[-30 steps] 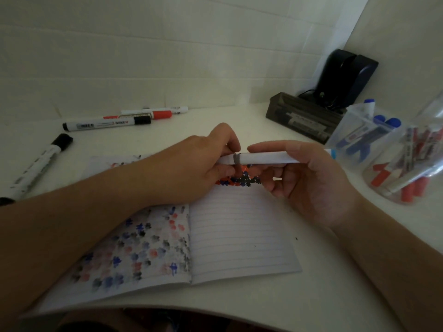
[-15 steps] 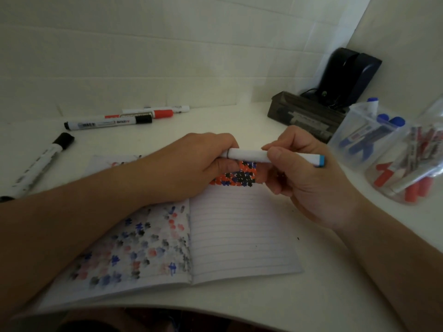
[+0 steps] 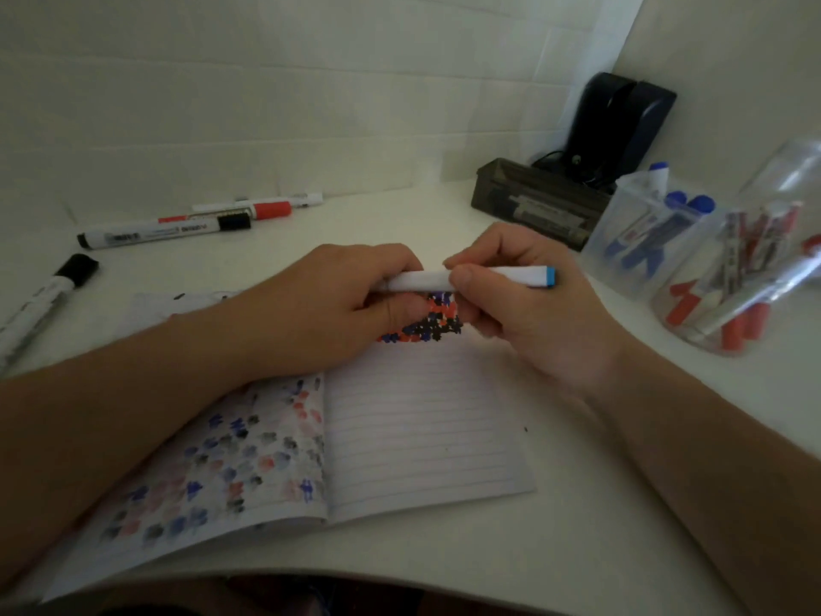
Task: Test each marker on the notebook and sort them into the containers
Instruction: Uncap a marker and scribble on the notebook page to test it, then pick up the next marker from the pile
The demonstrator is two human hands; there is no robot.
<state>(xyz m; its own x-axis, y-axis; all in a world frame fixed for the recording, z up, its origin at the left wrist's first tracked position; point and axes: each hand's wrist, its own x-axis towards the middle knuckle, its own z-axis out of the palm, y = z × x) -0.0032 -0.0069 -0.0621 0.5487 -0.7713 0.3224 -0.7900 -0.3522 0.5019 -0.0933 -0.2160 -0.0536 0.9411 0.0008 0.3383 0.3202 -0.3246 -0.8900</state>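
Observation:
A white marker with a blue end (image 3: 511,277) lies level between both hands above the open notebook (image 3: 417,429). My left hand (image 3: 328,313) grips its left end, where the cap is hidden in my fingers. My right hand (image 3: 524,304) pinches the barrel near its middle. Under the marker, the right page shows a patch of blue, red and black test marks (image 3: 426,324). A clear square container (image 3: 639,233) at the right holds blue markers. A round clear container (image 3: 737,286) beside it holds red ones.
Black-capped markers (image 3: 164,231) (image 3: 49,295) and a red-capped marker (image 3: 262,211) lie on the white table at the far left. A dark box (image 3: 533,202) and a black device (image 3: 622,117) stand at the back right by the wall.
My right hand has turned over from an open cradle to a pinch on the barrel. The marker has shifted slightly and my left hand has closed over its left end.

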